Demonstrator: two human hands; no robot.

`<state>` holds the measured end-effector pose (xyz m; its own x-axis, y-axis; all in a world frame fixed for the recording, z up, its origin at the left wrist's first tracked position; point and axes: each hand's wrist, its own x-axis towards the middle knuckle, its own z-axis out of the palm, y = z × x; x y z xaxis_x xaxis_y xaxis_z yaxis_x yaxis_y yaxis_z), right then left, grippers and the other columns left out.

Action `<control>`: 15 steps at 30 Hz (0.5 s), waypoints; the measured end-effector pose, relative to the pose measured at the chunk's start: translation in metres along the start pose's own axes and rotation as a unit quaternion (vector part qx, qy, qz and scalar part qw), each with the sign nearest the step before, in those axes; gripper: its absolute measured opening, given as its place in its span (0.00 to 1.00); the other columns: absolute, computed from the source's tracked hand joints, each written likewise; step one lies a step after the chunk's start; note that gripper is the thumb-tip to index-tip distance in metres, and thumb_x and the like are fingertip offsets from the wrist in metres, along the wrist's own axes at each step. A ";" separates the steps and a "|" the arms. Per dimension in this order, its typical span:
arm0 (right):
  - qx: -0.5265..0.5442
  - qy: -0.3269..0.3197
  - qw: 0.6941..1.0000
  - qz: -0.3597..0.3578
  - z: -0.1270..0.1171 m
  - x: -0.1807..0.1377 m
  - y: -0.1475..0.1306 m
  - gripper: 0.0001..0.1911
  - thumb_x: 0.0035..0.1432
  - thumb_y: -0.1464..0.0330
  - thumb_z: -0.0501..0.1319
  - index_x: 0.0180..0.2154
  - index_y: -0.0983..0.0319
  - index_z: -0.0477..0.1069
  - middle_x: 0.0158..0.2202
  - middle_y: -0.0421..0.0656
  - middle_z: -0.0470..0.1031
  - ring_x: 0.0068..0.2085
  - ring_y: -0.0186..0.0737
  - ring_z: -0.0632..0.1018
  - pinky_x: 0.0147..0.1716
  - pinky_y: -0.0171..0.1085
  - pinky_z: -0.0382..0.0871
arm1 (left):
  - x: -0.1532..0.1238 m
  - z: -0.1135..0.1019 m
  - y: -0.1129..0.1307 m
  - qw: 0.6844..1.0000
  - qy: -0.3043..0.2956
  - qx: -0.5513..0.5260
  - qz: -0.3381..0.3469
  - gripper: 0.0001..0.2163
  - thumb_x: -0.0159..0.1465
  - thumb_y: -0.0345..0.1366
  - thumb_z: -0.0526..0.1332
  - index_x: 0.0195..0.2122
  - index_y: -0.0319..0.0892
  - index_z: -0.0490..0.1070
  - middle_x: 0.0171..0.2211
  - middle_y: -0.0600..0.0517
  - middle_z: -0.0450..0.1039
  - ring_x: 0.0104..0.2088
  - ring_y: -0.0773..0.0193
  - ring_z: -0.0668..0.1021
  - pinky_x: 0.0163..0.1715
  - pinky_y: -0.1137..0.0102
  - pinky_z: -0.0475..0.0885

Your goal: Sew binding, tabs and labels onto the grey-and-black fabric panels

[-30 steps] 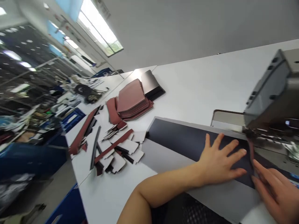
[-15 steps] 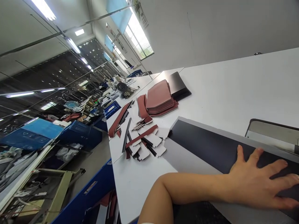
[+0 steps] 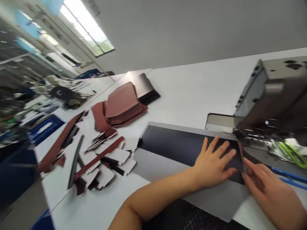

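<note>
My left hand (image 3: 213, 163) lies flat with its fingers spread on a dark navy panel (image 3: 177, 142), which rests on a wider grey sheet (image 3: 163, 166). My right hand (image 3: 268, 191) is at the panel's far end, its fingertips closed on a narrow maroon strip (image 3: 241, 156) along that edge. Just above the strip stands the head of a sewing machine (image 3: 271, 95), and its needle area is blurred and partly hidden.
A white work table (image 3: 192, 92) holds a stack of maroon pieces (image 3: 122, 107), black pieces (image 3: 146, 91), and scattered white-backed offcuts (image 3: 103, 156). Blue crates (image 3: 45, 127) and cluttered benches lie beyond the table's left edge.
The view has swung from the left toward the sewing machine, bringing its head and my right hand back into view. My left hand stays on the panel.
</note>
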<state>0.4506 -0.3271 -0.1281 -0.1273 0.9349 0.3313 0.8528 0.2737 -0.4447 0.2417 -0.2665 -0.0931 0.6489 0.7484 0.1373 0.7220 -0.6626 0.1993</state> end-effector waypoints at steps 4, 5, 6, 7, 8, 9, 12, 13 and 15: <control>-0.091 0.043 0.994 -0.051 -0.004 0.013 -0.021 0.19 0.73 0.65 0.47 0.54 0.65 0.71 0.37 0.45 0.76 0.26 0.36 0.75 0.22 0.35 0.65 | 0.003 0.001 -0.003 0.999 -0.019 -0.031 0.009 0.26 0.73 0.50 0.51 0.68 0.42 0.61 0.72 0.44 0.56 0.73 0.46 0.55 0.69 0.43 0.57; -0.127 0.054 0.987 -0.077 -0.005 0.015 -0.024 0.18 0.72 0.69 0.48 0.54 0.68 0.71 0.35 0.45 0.75 0.25 0.35 0.74 0.21 0.35 0.64 | 0.004 0.000 -0.003 0.999 -0.021 -0.031 0.007 0.26 0.73 0.50 0.52 0.68 0.42 0.61 0.72 0.44 0.56 0.73 0.46 0.55 0.69 0.43 0.56; -0.161 0.056 0.980 -0.106 -0.005 0.017 -0.026 0.17 0.70 0.73 0.50 0.53 0.70 0.72 0.34 0.45 0.75 0.25 0.35 0.74 0.21 0.35 0.64 | 0.004 0.000 -0.002 0.999 -0.023 -0.029 0.005 0.27 0.73 0.50 0.52 0.68 0.42 0.61 0.71 0.44 0.56 0.73 0.46 0.55 0.70 0.44 0.56; -0.189 0.048 0.971 -0.137 -0.006 0.019 -0.027 0.17 0.67 0.76 0.51 0.51 0.71 0.74 0.33 0.46 0.75 0.25 0.35 0.73 0.21 0.35 0.65 | 0.004 -0.001 -0.001 0.999 -0.024 -0.025 0.004 0.27 0.73 0.49 0.52 0.69 0.42 0.60 0.71 0.44 0.56 0.73 0.46 0.54 0.70 0.44 0.56; -0.210 0.033 0.963 -0.166 -0.007 0.021 -0.028 0.17 0.63 0.79 0.52 0.49 0.72 0.75 0.33 0.47 0.75 0.25 0.36 0.74 0.21 0.35 0.66 | 0.005 -0.002 0.000 1.000 -0.024 -0.019 0.005 0.27 0.73 0.49 0.52 0.69 0.43 0.58 0.72 0.44 0.56 0.73 0.45 0.54 0.69 0.44 0.56; -0.224 0.011 0.956 -0.191 -0.008 0.023 -0.028 0.17 0.60 0.82 0.52 0.45 0.71 0.77 0.33 0.49 0.75 0.27 0.38 0.74 0.22 0.36 0.67 | 0.005 -0.003 0.001 1.000 -0.027 -0.011 0.008 0.27 0.73 0.49 0.52 0.70 0.45 0.57 0.72 0.45 0.55 0.73 0.44 0.54 0.69 0.43 0.57; -0.212 -0.047 0.950 -0.223 -0.014 0.028 -0.026 0.18 0.56 0.84 0.52 0.37 0.68 0.79 0.34 0.52 0.75 0.31 0.42 0.76 0.24 0.37 0.70 | 0.007 -0.006 0.003 0.998 -0.051 0.013 0.031 0.25 0.74 0.45 0.51 0.71 0.52 0.54 0.73 0.50 0.52 0.72 0.38 0.53 0.65 0.36 0.59; -0.188 -0.056 0.957 -0.212 -0.017 0.030 -0.023 0.17 0.57 0.83 0.52 0.37 0.67 0.78 0.33 0.52 0.75 0.30 0.42 0.76 0.23 0.37 0.70 | 0.008 -0.007 0.004 0.997 -0.062 0.019 0.038 0.24 0.75 0.43 0.50 0.71 0.53 0.55 0.73 0.52 0.51 0.72 0.35 0.53 0.63 0.34 0.59; -0.106 -0.072 0.978 -0.166 -0.023 0.033 -0.016 0.17 0.62 0.79 0.51 0.42 0.66 0.77 0.32 0.48 0.74 0.28 0.40 0.76 0.22 0.36 0.70 | 0.009 -0.009 0.004 0.996 -0.077 0.021 0.043 0.23 0.75 0.42 0.48 0.71 0.52 0.55 0.73 0.54 0.52 0.72 0.34 0.52 0.62 0.31 0.59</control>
<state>0.4448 -0.3058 -0.0913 -0.4726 0.8287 0.2999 0.8362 0.5291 -0.1442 0.2486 -0.2622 -0.0825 0.7360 0.6770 0.0005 0.6691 -0.7276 0.1514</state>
